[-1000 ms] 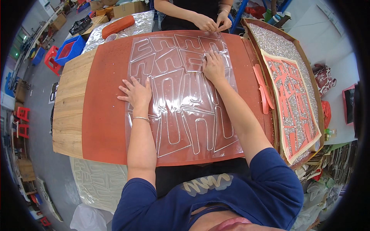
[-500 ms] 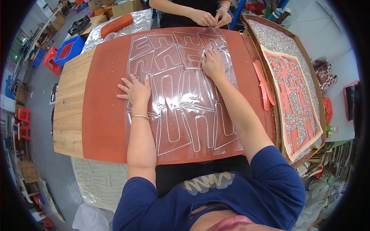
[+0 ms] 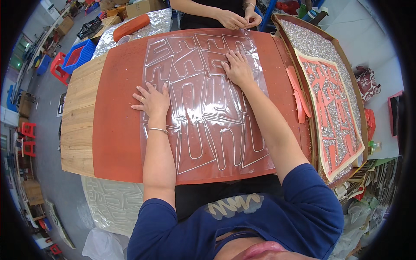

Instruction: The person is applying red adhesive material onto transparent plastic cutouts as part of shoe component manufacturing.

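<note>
Your left hand (image 3: 152, 99) lies flat, fingers spread, on the left edge of a clear plastic sheet (image 3: 208, 108) patterned with outlined shapes; the sheet covers the middle of the red mat (image 3: 117, 130) on the tabletop (image 3: 80, 125). Your right hand (image 3: 237, 68) presses flat near the sheet's far edge, gripping nothing. At the far edge, another person's hands (image 3: 240, 18) pinch the sheet's corner.

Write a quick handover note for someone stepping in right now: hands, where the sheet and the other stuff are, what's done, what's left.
Left hand: flat, fingers spread, on the left part of the clear plastic sheet.
Right hand: flat on the sheet's upper right.
Sheet lies on the red mat over the wooden table.
A co-worker's hands pinch its far edge.
Glitter tray on the right.
Done: sheet spread out. Left: wrinkles in the middle remain.
</note>
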`<action>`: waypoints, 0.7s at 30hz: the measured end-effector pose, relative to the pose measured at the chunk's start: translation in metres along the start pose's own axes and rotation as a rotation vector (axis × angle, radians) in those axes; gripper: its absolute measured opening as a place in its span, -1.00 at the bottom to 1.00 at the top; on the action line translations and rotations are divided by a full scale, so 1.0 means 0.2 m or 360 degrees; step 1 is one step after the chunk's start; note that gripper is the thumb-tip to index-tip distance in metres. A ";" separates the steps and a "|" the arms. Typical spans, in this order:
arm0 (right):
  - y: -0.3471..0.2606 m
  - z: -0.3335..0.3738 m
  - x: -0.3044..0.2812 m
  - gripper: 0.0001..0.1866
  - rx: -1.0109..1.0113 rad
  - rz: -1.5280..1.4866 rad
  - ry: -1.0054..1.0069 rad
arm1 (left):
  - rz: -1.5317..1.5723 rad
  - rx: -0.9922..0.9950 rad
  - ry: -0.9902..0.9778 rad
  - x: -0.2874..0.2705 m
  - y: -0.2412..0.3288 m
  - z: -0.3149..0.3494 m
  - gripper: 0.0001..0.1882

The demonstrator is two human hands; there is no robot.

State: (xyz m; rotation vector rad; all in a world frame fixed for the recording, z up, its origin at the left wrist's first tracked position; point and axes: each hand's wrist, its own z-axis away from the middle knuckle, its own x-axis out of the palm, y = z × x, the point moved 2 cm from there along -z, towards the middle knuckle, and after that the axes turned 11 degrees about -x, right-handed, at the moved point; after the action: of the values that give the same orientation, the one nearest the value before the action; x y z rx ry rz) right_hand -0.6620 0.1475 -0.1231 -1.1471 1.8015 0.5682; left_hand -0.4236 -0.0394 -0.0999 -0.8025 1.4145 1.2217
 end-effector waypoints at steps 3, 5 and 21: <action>0.01 0.00 0.00 -0.50 0.0019 -0.0025 0.0020 | -0.0015 -0.0008 -0.0001 0.02 0.00 -0.01 -0.20; 0.01 0.00 0.00 -0.52 0.0040 -0.0056 0.0036 | -0.0021 -0.0013 -0.0002 0.02 0.00 -0.02 -0.18; 0.01 0.00 0.01 -0.59 -0.0021 -0.0038 0.0205 | -0.0027 -0.0016 -0.0022 0.00 0.01 0.00 -0.22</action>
State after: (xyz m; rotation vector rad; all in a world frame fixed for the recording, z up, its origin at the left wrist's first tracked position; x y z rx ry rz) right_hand -0.6639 0.1466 -0.1254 -1.2368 1.8930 0.5026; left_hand -0.4252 -0.0390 -0.1001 -0.8103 1.3888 1.2200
